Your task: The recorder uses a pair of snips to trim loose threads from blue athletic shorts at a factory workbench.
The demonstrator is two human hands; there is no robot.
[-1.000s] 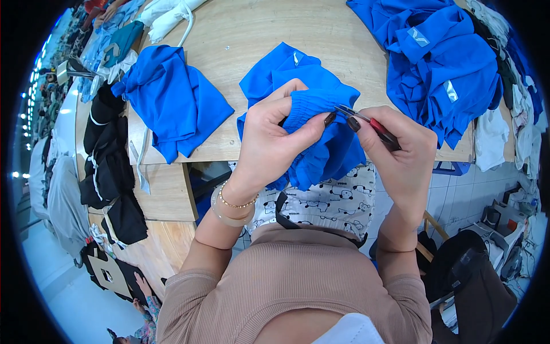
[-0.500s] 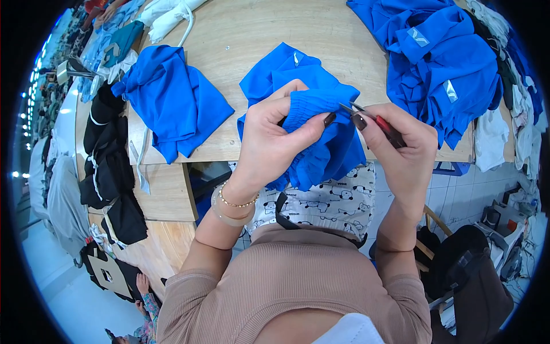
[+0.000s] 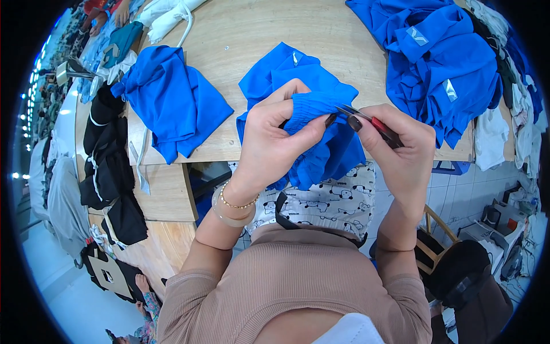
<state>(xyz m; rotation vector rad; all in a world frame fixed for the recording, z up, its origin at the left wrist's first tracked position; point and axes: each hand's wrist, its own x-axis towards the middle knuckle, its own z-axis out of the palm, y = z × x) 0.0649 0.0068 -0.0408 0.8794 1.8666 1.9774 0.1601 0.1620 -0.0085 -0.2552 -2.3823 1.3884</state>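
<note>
A blue garment [image 3: 283, 66] lies partly on the table's near edge, its gathered elastic edge raised above it. My left hand [image 3: 269, 137] is closed on this edge, with the thumb pressing the ruffled cloth. A pair of thread snips [image 3: 378, 124] with a red and dark handle sits in my right hand [image 3: 404, 140], thumb and fingers wrapped round it. The pointed blades touch or nearly touch the elastic edge, just right of my left thumb. Whether a thread lies between them is too small to tell.
Another blue garment [image 3: 172, 100] lies to the left, and a blue pile [image 3: 447, 71] at the right. Black garments [image 3: 106, 155] hang off the wooden table [image 3: 258, 26] at far left. A co-worker's hand [image 3: 142, 282] shows at lower left; a wooden chair [image 3: 425, 252] stands at lower right.
My right hand and the snips have shifted slightly left, bringing the blade tips further over the elastic edge. My left hand stays nearly still on the cloth.
</note>
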